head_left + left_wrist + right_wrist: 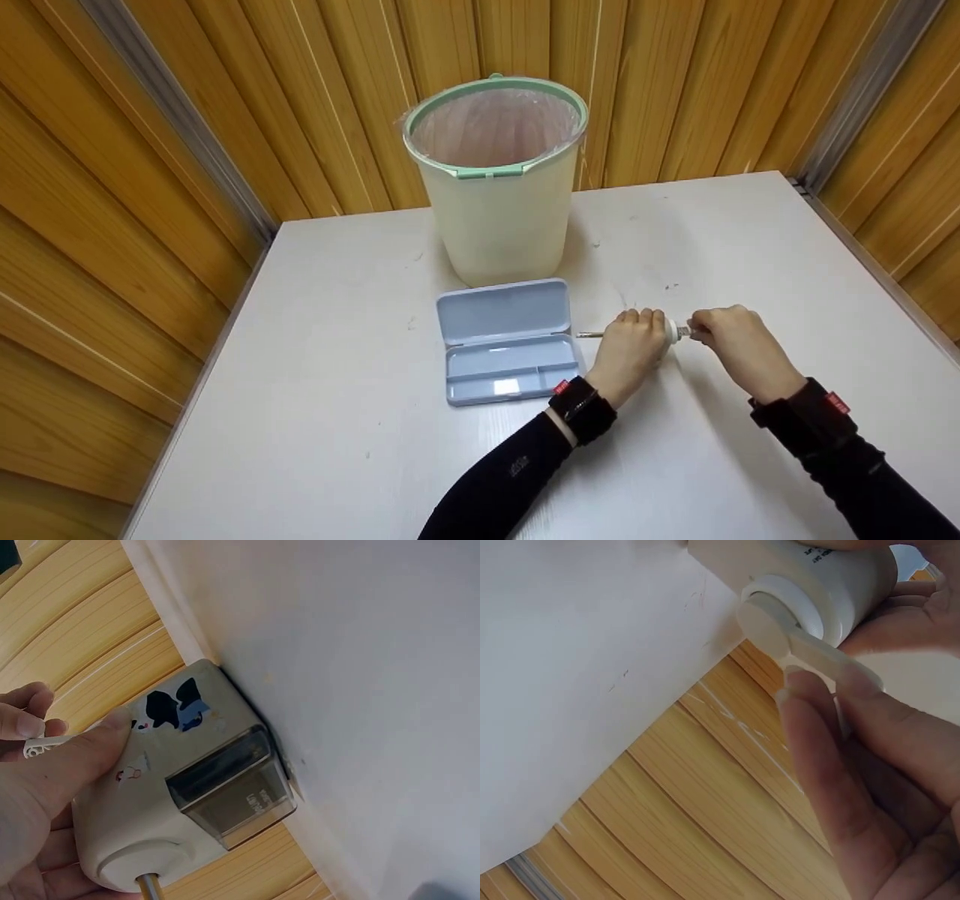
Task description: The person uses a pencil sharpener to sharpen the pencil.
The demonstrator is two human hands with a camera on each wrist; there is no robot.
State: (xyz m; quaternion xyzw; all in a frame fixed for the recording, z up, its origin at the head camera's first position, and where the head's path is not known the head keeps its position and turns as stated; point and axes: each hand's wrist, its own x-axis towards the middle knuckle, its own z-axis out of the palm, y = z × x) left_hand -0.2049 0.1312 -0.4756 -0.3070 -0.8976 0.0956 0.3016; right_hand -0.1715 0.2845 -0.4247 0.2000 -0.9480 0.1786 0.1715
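Observation:
My left hand [628, 351] grips a white crank pencil sharpener [199, 799] on the table. Cartoon stickers and a clear shavings drawer [244, 799] show on its body in the left wrist view. A pencil [590, 334] sticks out of the sharpener's front, pointing left; its tip is hidden inside. On the opposite side, my right hand [742, 346] pinches the end of the white crank handle [814, 652] between thumb and fingers. Just left of the pencil, a light-blue pencil case [501, 313] lies open with its lid tipped back.
A tall cream bin [501, 225] with a green rim and a clear plastic liner stands behind the pencil case. Small dark specks mark the white table [322, 420]. Wood-patterned walls [337, 112] rise at the back and sides.

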